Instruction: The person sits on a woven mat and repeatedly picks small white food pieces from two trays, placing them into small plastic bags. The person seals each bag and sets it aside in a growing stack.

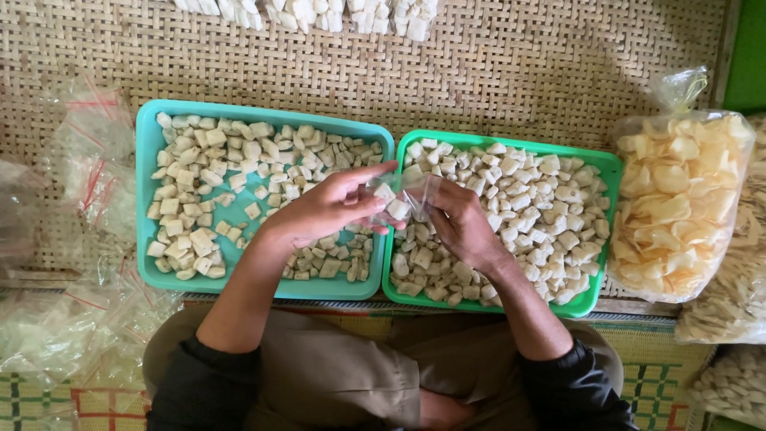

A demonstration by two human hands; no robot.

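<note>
Small clear plastic bag [407, 199] held between both hands above the seam where two trays meet; seen from the head camera looking down. Left hand [331, 209] pinches the bag's near edge with thumb and fingers, a pale cracker piece [385, 192] at its fingertips; right hand [459, 223] grips the bag's other side, fingers curled around it. Teal tray [145, 191] sits on the left and green tray [610, 172] on the right, both filled with pale square pieces; a large bag of round chips [678, 207] stands further right on the woven mat [519, 64].
</note>
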